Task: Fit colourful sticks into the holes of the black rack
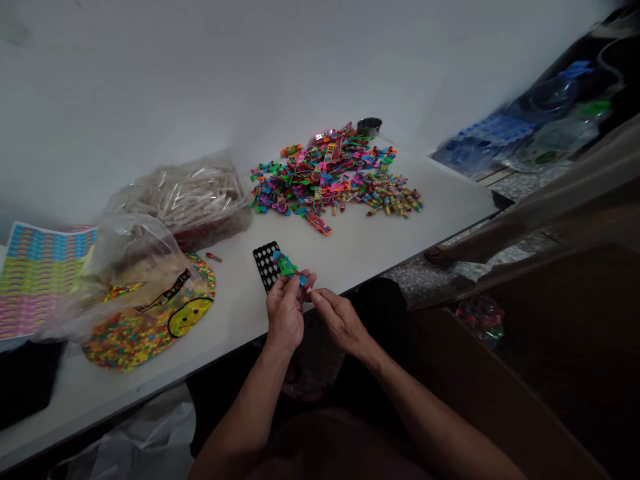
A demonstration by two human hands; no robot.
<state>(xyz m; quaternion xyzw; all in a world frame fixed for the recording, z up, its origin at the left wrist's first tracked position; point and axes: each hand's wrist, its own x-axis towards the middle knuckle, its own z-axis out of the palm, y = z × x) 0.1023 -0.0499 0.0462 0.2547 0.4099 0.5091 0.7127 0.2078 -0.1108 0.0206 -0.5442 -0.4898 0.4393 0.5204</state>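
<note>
Green-blue plastic piece (pixel 287 267) gripped in L hand (pixel 285 313), fingers curled round it, held just above table edge, overlapping lower R corner of black perforated card (pixel 265 263). R hand (pixel 343 323) closed to a pinch, thumb + forefinger on small pale tip (pixel 309 290) at piece's R end. Both hands close together, near front of white table (pixel 400 227). Beyond: big heap of bright plastic parts (pixel 330 177), steel bowl (pixel 369 125) just behind it. To L: clear bag of white sticks (pixel 185 197), printed sheet (pixel 40 280), clear bag (pixel 135 267) lying on round multicolour-print sheet w/ yellow smiley (pixel 145 340), small red bit (pixel 214 257) between bags + card.
</note>
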